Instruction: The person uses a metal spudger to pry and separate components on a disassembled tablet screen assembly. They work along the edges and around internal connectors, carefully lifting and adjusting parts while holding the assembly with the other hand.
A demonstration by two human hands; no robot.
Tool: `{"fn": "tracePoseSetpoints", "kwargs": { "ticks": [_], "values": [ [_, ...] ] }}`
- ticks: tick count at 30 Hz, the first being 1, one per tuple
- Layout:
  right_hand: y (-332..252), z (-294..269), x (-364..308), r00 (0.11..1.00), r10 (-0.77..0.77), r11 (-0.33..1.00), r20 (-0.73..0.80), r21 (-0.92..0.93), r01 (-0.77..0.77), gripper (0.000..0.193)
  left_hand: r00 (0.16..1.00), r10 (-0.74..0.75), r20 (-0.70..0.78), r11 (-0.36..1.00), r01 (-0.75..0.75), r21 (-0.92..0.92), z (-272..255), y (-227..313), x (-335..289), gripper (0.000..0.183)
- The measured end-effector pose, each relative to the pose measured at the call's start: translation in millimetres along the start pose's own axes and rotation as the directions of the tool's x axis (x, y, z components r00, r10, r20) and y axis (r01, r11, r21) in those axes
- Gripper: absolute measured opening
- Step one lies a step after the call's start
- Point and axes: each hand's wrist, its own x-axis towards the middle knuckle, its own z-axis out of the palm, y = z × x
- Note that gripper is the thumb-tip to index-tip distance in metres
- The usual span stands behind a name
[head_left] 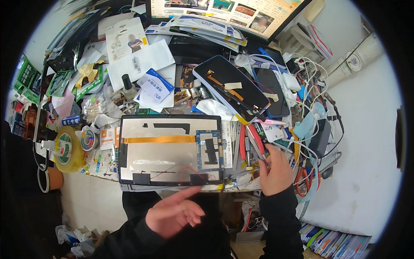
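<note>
An opened tablet lies on the desk in front of me, its inside facing up. It has a blue circuit board, an orange ribbon cable and thin red wires near its lower edge. My left hand hovers just below that edge; its index finger is stretched out, the others are loosely bent, and nothing is in it. To the right of the tablet, my right hand has thumb and fingers closed round the lower end of a red-handled tool. Its tip is partly hidden by the fingers.
A large dark phone-like panel with taped ribbon cables lies behind the tools, beside a blue-edged phone. White cables tangle at the right. Yellow tape rolls and a squeeze bottle stand left. A monitor stands behind.
</note>
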Motion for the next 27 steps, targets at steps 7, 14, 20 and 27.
{"fn": "tracePoseSetpoints", "kwargs": {
  "ticks": [7, 14, 20, 27],
  "values": [
    [10, -19, 3, 0.982, 0.092, 0.989, 0.163, 0.099, -0.109, 0.049, 0.998, 0.0, 0.07, 1.0, 0.0, 0.01, -3, -6, 10, 0.061],
    [14, -70, -24, 0.952, -0.044, 0.995, 0.302, 0.103, 0.013, 0.034, 0.994, 0.099, -0.043, 0.934, -0.078, 0.348, 1, -7, 9, 0.052],
    [1, -74, -46, 0.884, 0.025, 0.769, 0.467, 0.556, -0.316, 0.02, 0.913, 0.409, 0.017, 0.702, -0.326, 0.633, 4, -13, 6, 0.033],
    [-28, -56, -54, 0.852, 0.03, 0.251, 0.523, 0.821, -0.513, 0.012, 0.847, 0.474, -0.243, 0.722, -0.215, 0.658, 11, -8, 15, 0.033]
  ]
}}
